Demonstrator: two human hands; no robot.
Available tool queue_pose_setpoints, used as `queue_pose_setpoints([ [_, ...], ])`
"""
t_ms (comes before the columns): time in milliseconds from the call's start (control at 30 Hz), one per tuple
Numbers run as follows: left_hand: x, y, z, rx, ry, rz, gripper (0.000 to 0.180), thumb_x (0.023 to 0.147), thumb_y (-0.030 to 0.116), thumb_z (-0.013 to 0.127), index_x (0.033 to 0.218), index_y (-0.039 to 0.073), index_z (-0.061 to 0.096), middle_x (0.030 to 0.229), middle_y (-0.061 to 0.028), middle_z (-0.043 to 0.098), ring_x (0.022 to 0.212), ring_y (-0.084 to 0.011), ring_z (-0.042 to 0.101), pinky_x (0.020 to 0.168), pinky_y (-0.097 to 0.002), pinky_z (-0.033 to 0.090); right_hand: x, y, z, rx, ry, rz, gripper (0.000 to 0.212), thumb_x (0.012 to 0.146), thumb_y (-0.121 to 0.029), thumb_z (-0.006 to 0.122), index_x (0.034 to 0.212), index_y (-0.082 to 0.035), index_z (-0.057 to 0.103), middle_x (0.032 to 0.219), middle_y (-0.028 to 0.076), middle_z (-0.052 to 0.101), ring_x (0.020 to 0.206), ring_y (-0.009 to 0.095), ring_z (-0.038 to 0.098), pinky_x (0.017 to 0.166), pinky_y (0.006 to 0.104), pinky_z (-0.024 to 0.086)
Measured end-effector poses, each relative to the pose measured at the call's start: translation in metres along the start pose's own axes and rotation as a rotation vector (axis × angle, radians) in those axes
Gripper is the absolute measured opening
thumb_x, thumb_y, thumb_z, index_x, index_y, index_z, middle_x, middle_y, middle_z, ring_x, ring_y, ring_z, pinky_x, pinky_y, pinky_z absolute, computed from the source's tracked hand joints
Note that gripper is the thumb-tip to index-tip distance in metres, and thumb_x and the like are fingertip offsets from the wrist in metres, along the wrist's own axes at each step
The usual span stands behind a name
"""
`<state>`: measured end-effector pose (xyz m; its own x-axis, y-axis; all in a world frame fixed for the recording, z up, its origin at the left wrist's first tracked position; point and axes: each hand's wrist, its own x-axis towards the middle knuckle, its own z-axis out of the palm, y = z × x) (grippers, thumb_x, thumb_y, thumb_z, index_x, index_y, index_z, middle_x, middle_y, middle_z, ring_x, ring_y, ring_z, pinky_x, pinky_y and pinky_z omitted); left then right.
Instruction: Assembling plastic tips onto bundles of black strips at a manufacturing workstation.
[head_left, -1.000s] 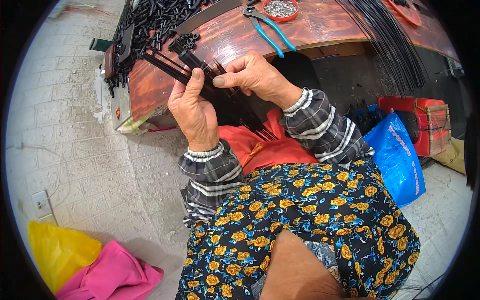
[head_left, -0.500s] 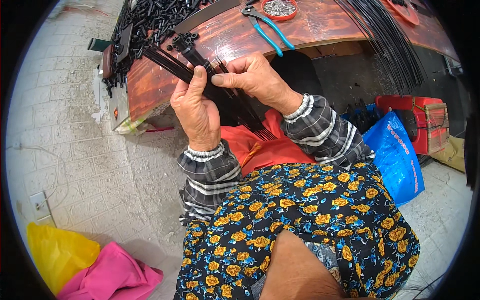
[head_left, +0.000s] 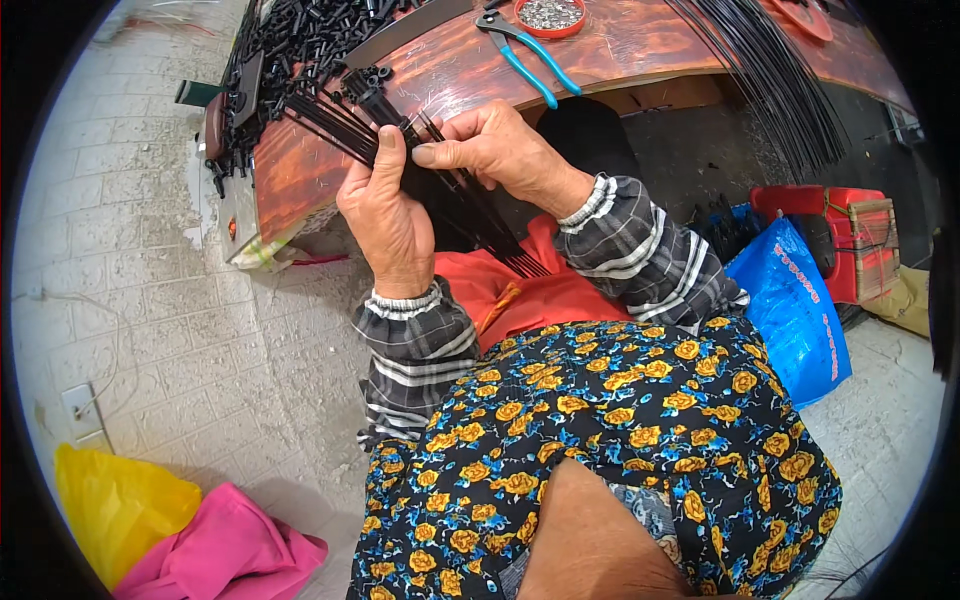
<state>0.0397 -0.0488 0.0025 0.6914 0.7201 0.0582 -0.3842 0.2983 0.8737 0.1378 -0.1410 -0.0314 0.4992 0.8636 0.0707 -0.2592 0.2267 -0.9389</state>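
My left hand (head_left: pixel 390 225) is closed around a bundle of thin black rods (head_left: pixel 328 122), its thumb pointing up along them. The rods' far ends fan out over the table's edge, and their lower ends come down over the red cloth (head_left: pixel 520 300) on my lap. My right hand (head_left: pixel 515 155) pinches some of the rods between thumb and fingers, close beside the left thumb. A thicker black part (head_left: pixel 372 98) stands out beyond my hands near the table edge. How the rods join it is hidden by my fingers.
Many small black parts (head_left: pixel 310 40) are heaped on the wooden table (head_left: pixel 640 45). Blue-handled pliers (head_left: pixel 530 62) lie by a red dish (head_left: pixel 549 30) of small metal pieces. More long black rods (head_left: pixel 765 90) overhang the table at right. A blue bag (head_left: pixel 790 310) stands on the floor.
The far ends of the rods are spread a little wider. Both hands have shifted slightly up and left in the view, keeping their hold.
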Motion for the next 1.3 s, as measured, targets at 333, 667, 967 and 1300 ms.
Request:
queue_pose_setpoints([
  [333, 0.007, -0.003, 0.002, 0.094, 0.115, 0.137, 0.014, 0.085, 0.005, 0.067, 0.097, -0.002, 0.065, 0.089, -0.0046, 0.066, 0.076, -0.0119, 0.061, 0.071, -0.0243, 0.049, 0.002, 0.006, 0.015, -0.040, 0.135, -0.097, 0.028, 0.079, -0.029, 0.075, 0.068, -0.005, 0.065, 0.056, -0.006, 0.051, 0.047, 0.002, 0.044, 0.040, 0.0173, 0.035],
  [667, -0.001, 0.000, -0.006, -0.027, 0.105, 0.123, 0.015, 0.088, 0.009, 0.064, 0.099, -0.001, 0.061, 0.092, -0.0056, 0.065, 0.082, -0.0129, 0.061, 0.077, -0.0252, 0.048, -0.002, 0.004, 0.020, -0.071, 0.121, -0.158, 0.031, 0.080, -0.029, 0.075, 0.065, -0.005, 0.063, 0.056, -0.005, 0.051, 0.047, 0.001, 0.044, 0.039, 0.0166, 0.034],
  [967, -0.007, 0.005, -0.008, -0.032, 0.071, 0.101, 0.015, 0.089, 0.010, 0.063, 0.099, -0.002, 0.063, 0.092, -0.0047, 0.065, 0.082, -0.0123, 0.061, 0.078, -0.0252, 0.047, 0.004, 0.005, 0.019, 0.006, 0.059, -0.018, 0.029, 0.077, -0.029, 0.077, 0.078, -0.002, 0.067, 0.062, -0.003, 0.057, 0.048, 0.001, 0.047, 0.040, 0.0155, 0.035],
  [1300, -0.006, 0.006, -0.013, -0.040, 0.026, 0.129, 0.016, 0.091, 0.011, 0.062, 0.102, -0.001, 0.063, 0.094, -0.0041, 0.064, 0.082, -0.0129, 0.061, 0.077, -0.0252, 0.049, -0.006, 0.005, 0.041, -0.107, 0.150, -0.195, 0.028, 0.083, -0.026, 0.073, 0.074, -0.001, 0.068, 0.060, -0.005, 0.054, 0.053, 0.001, 0.047, 0.042, 0.0174, 0.038],
])
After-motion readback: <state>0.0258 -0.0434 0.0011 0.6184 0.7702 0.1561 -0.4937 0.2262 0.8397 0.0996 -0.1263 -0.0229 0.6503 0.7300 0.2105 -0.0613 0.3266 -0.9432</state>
